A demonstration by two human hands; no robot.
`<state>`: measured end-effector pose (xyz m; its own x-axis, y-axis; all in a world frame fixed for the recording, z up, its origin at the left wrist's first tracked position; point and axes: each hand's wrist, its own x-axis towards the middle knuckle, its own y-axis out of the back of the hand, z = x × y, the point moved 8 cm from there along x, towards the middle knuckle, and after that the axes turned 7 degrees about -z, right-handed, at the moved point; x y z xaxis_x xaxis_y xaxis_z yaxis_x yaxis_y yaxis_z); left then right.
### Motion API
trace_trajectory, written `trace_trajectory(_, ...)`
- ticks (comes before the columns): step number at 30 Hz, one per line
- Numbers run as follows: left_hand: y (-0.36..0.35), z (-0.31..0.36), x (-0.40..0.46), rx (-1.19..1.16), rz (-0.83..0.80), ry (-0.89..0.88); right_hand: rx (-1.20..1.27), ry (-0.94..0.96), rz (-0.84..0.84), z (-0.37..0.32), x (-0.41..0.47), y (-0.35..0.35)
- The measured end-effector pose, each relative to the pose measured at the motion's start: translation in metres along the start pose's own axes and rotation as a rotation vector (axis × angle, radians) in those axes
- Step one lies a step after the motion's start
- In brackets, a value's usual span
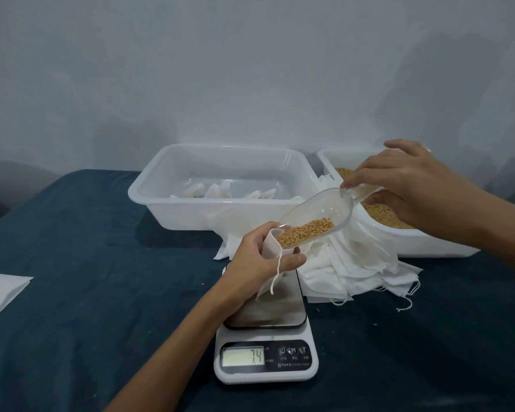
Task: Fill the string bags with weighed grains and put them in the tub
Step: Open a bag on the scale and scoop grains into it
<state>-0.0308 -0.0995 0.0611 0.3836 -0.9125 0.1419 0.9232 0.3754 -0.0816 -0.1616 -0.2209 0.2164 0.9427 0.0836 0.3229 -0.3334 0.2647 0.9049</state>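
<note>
My left hand grips a small white string bag by its open mouth, above the steel plate of a white kitchen scale whose display reads 7.4. The bag's bottom hangs down to the plate. My right hand holds the handle of a clear plastic scoop, tilted with its lip in the bag's mouth. Golden grains lie in the scoop's lower end. A clear tub behind the scale holds several filled white bags.
A second white tub at the right holds loose grain. A heap of empty white string bags lies between the tubs and the scale. A white sheet sits at the left edge of the dark blue table.
</note>
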Motion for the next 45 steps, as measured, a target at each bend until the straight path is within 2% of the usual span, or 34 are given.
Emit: trace_trajectory(45, 0.0046, 0.0015, 0.0005, 0.039, 0.018, -0.034, -0.028, 0.008, 0.007, 0.0003, 0.0016, -0.0008)
